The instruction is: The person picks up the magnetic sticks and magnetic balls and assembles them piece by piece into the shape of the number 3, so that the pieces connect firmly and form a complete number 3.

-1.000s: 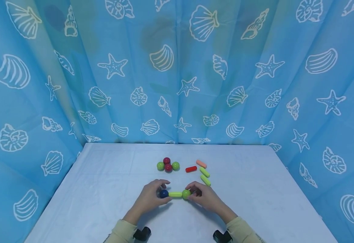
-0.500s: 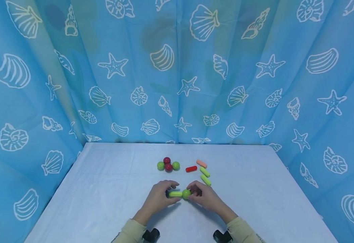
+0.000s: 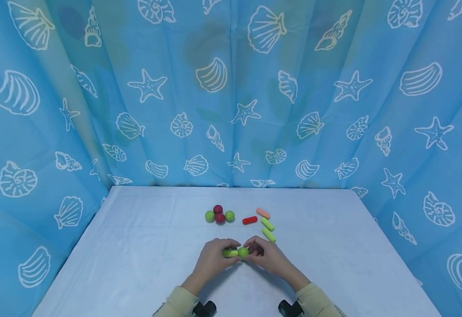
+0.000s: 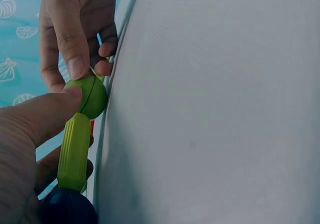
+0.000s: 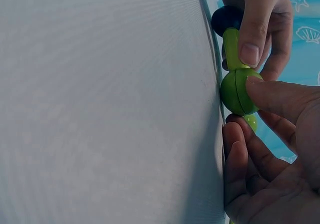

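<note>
Curled in towards each other, the left hand's (image 3: 216, 259) fingers and thumb clamp on a light green rod (image 3: 230, 253), whose left end meets a dark blue ball (image 4: 68, 207) (hidden by the hand in the head view). Just beyond that hand, on the white table (image 3: 143, 246), two green balls (image 3: 209, 215) flank two red balls (image 3: 219, 218) in a tight bunch. At the held rod's right end, touching it, is a single green ball (image 3: 243, 252). Farther back lie a red stick (image 3: 249, 220) and, to its right, an orange stick (image 3: 263, 213). Next comes the right hand (image 3: 267, 257), thumb and fingers pinching that single green ball. Two light green sticks (image 3: 268, 234) slant just beyond its knuckles, one behind the other.
</note>
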Demonstrator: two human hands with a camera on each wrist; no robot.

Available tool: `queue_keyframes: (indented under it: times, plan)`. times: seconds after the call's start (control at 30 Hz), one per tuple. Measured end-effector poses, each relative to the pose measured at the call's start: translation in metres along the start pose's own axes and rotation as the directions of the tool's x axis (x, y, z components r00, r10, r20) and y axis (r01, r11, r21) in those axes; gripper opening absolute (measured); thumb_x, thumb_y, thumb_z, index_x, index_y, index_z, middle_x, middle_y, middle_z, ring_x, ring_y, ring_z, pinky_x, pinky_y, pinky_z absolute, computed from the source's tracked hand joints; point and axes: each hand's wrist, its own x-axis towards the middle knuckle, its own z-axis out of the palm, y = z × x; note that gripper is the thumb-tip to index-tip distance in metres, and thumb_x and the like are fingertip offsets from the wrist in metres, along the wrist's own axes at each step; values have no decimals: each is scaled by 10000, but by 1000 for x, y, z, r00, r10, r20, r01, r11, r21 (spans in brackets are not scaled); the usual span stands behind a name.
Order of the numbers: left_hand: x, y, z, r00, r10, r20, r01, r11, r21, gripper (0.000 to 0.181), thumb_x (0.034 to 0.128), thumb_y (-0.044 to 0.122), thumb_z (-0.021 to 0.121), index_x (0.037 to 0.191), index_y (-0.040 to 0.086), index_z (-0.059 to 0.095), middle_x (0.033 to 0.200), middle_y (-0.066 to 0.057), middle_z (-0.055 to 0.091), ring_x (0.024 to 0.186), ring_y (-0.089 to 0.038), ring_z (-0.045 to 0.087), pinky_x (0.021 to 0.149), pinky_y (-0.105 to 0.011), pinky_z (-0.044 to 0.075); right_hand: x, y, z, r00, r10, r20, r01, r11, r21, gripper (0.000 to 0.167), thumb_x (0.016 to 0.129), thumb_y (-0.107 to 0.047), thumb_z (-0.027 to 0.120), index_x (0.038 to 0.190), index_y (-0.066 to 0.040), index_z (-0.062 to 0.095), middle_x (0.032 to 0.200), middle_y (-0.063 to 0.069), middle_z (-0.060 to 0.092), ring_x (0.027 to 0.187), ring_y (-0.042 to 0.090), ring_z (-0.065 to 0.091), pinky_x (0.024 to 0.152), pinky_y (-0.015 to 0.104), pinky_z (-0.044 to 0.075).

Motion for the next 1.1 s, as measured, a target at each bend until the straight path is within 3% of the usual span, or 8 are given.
queue_keyframes:
  times: [0.37, 0.83, 1.1]
  plan:
    - [0, -1, 4, 999, -11, -39, 12, 1000, 25, 294, 845, 353, 836, 1121, 272, 775, 1007, 166, 739, 900, -44, 588, 819, -311, 494, 0, -2, 2, 1000, 5, -8, -5, 1000, 5, 298, 890, -188, 796, 1145, -157, 645, 973, -50, 661, 850, 132, 600, 716, 227, 505]
    - [1, 4, 2, 999, -33, -27, 34, 999, 33, 273, 849, 349, 833, 1111, 290, 786, 1002, 174, 737, 919, -58, 599, 835, -328, 498, -1, -4, -1, 1000, 13, -7, -13, 1000, -9, 275, 899, -183, 784, 1142, -176, 656, 1006, -61, 679, 865, 111, 617, 742, 232, 521]
    - [-1, 5, 2, 999, -37, -31, 37, 999, 13, 266, 849, 337, 834, 1106, 284, 788, 1001, 171, 735, 917, -63, 594, 837, -330, 494, -5, -8, -9, 998, 50, -39, -52, 997, -53, 269, 919, -216, 768, 1166, -191, 665, 1044, -48, 683, 929, 130, 628, 819, 345, 549]
